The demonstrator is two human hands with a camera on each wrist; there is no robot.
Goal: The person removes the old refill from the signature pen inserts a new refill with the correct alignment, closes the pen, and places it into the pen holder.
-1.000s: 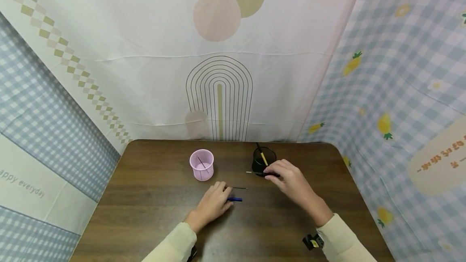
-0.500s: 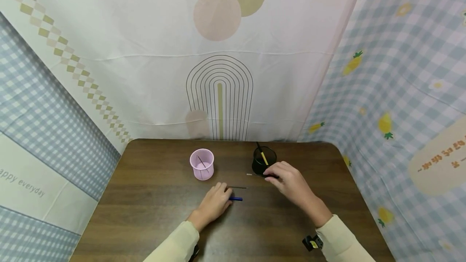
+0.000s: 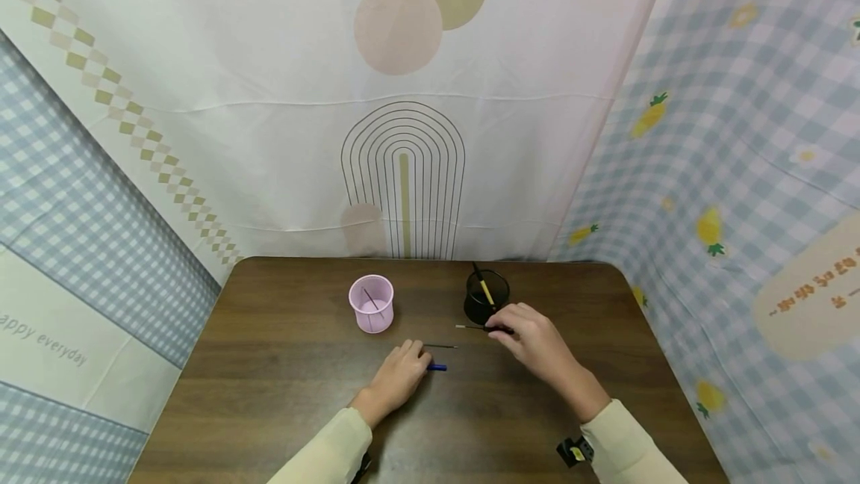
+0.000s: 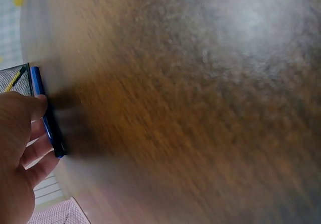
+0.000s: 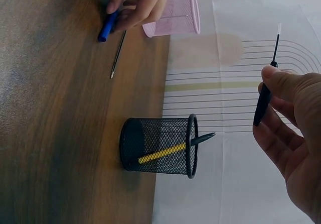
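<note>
My left hand [image 3: 398,376] is low over the table and pinches a blue pen [image 4: 40,86] with a dark end between thumb and fingers. Just beyond that hand a thin dark rod with a metal tip, like a pen refill [image 5: 118,56], lies on the wood. My right hand [image 3: 537,342] is raised in front of the black mesh cup [image 5: 163,146]. Its thumb and fingers pinch a slim black-handled tool [image 5: 263,101] with a thin shaft and a pale tip. A yellow and black pen [image 5: 163,153] leans in the black cup.
A pink mesh cup [image 3: 372,312] stands at the back left of the brown table [image 3: 269,364], with a thin dark stick inside. Patterned cloths [image 3: 295,170] hang behind the table and at both sides.
My left hand has shifted slightly right, covering more of the blue pen. The black-handled tool in my right hand has tipped a little, its pale end lower.
</note>
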